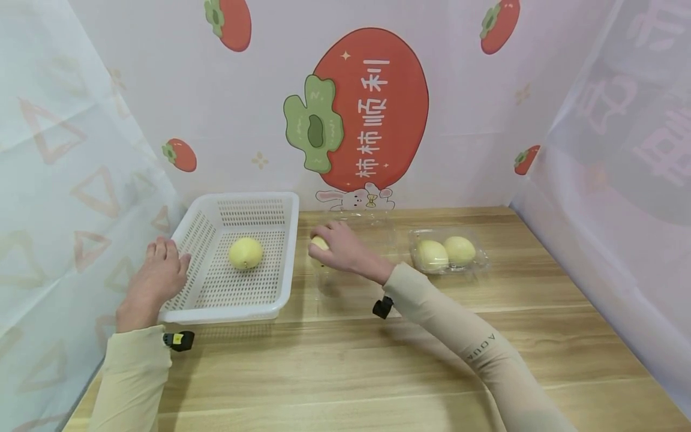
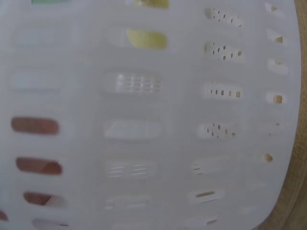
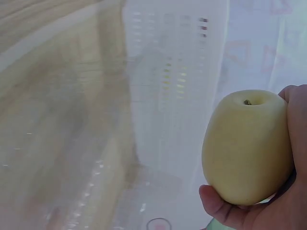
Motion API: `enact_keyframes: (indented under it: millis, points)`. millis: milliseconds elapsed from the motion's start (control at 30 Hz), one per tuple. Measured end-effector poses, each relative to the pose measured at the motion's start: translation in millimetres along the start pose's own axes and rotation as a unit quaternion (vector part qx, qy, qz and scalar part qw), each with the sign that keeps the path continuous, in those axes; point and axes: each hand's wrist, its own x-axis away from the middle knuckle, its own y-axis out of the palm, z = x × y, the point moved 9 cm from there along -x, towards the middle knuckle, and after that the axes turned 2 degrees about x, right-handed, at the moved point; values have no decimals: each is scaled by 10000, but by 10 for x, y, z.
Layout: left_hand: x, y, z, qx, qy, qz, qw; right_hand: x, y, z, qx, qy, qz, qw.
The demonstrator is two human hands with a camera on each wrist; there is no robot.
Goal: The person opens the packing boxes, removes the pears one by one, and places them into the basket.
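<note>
My right hand grips a pale yellow apple, fingers and thumb around it and its stem hollow showing. The hand is above a see-through plastic box, whose clear lid stands raised towards the wall. My left hand rests at the left rim of a white perforated basket, its fingers extended. One yellow apple lies inside the basket. The left wrist view is filled by the basket's slotted wall, and that hand is out of sight there.
To the right, another clear plastic box holds two yellow apples side by side. The wooden table runs to a printed wall sheet at the back. Pale sheets flank both sides.
</note>
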Motion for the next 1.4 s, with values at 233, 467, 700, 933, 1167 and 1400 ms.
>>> enact_keyframes:
  millis: [233, 467, 700, 933, 1167, 1400]
  points:
    - [-1, 3, -15, 17, -42, 49, 10000, -192, -156, -243, 100, -267, 91, 9996]
    - [7, -8, 6, -11, -32, 41, 10000, -316, -183, -493, 84, -531, -75, 9985]
    - [0, 3, -7, 12, -20, 94, 10000, -465, -156, -679, 86, -627, -140, 9979]
    - [-19, 12, 2, -13, 17, 55, 10000, -661, -77, -847, 110, -780, -439, 9959]
    - [-104, 71, 77, 60, 62, -177, 9998, -919, -49, -933, 297, -616, -637, 9956]
    - [-36, 29, -47, 52, -82, -89, 9999, -1167, 159, -1128, 66, -489, -879, 9949]
